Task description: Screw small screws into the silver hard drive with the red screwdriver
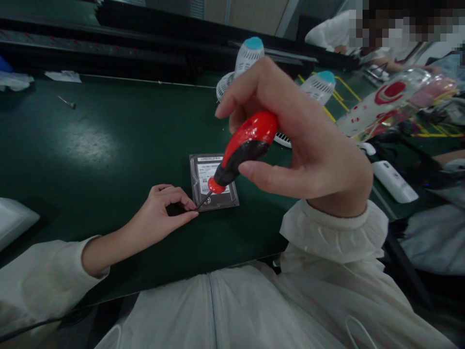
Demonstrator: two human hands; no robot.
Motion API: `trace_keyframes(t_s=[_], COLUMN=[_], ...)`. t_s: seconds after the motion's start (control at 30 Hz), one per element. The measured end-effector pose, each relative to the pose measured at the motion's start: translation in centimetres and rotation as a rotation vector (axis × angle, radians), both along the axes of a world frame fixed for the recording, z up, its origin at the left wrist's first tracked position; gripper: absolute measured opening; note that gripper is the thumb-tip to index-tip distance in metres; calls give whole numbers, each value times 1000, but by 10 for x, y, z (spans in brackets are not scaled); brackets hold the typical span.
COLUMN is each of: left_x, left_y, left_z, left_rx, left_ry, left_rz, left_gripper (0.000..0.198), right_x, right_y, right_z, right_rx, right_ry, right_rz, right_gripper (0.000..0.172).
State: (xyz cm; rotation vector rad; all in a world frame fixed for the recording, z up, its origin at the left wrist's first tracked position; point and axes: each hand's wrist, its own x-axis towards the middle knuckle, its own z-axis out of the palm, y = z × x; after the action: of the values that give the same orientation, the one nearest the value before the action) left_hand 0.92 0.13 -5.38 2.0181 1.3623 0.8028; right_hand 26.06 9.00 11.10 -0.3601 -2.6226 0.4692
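Observation:
My right hand [308, 140] grips a screwdriver [250, 135] by its red and black handle, thumb below and fingers over the top. Its thin shaft slants down and left to the near left corner of a hard drive [214, 200]. The drive lies flat on the green table with its white label up, partly hidden by the screwdriver. At that corner my left hand [163, 211] is closed in a pinch around the shaft's tip. Whatever lies between those fingertips is too small to make out.
Behind my right hand stand white slotted devices with blue tops [253, 43]. A thin pin-like piece [67, 102] and a white scrap [63, 76] lie at the far left. A white object [16, 220] borders the left edge. A white oblong device [395, 182] and another person's sleeve [332, 31] are to the right.

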Motion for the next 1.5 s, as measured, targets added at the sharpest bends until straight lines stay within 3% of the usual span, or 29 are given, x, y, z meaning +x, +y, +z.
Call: trace_keyframes(t_s=[0.17,0.37,0.53,0.7,0.87,1.07,1.27,1.5], left_x=[1,3,4,4,4,4,3,1], left_y=[0,0,0,0,0,-1,-1,-1], left_z=[4,5,4,5,5,7,3,-2], left_rx=[-7,-4,10,-7,-6,-28,-12,-8], left_ry=[17,-14,-18,-10,-22,-13,-16,-6], left_rz=[24,24,23,22,18,29,19,7], left_gripper=[21,23,23,24,22,23,21,18], right_x=[2,1,-2,-1,0,-1,-3,-3], right_y=[1,0,1,3,3,4,7,5], right_z=[0,5,2,1,2,3,-1,1], right_rx=[106,44,82,-33,96,26,93,18], right_ry=[-2,-38,19,16,4,3,43,56], right_rz=[-59,-14,-83,11,-83,-41,-117,-26], right_gripper=[41,40,44,46,40,46,35,34])
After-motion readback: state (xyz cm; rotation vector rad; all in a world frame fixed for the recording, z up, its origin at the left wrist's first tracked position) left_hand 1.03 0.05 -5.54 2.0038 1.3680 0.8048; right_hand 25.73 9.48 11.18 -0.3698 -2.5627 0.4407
